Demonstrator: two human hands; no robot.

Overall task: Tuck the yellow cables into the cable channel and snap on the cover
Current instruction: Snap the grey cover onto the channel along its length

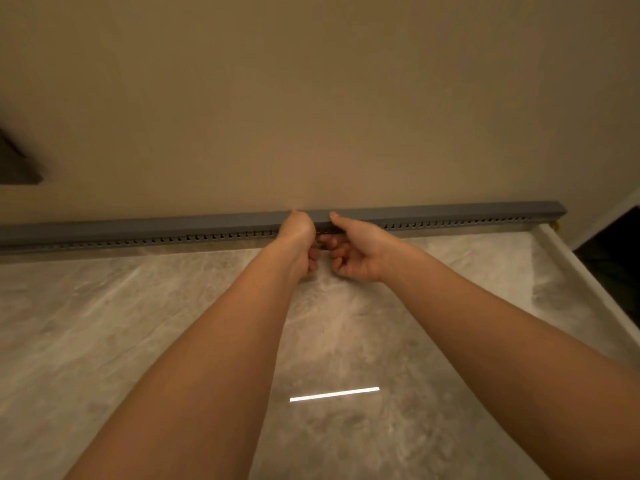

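A long grey cable channel with a slotted side runs along the foot of the beige wall, at the back of a marble counter. A grey cover lies along its top over its full visible length. My left hand and my right hand meet at the channel's middle, thumbs on the cover's top, fingers curled under against the slotted side. A small bit of yellow cable shows at the channel's right end. The rest of the cables are hidden.
The marble counter spreads in front of me, its raised edge at the right with a dark drop beyond. A bright light reflection lies on the counter. A dark object sits on the wall at the left.
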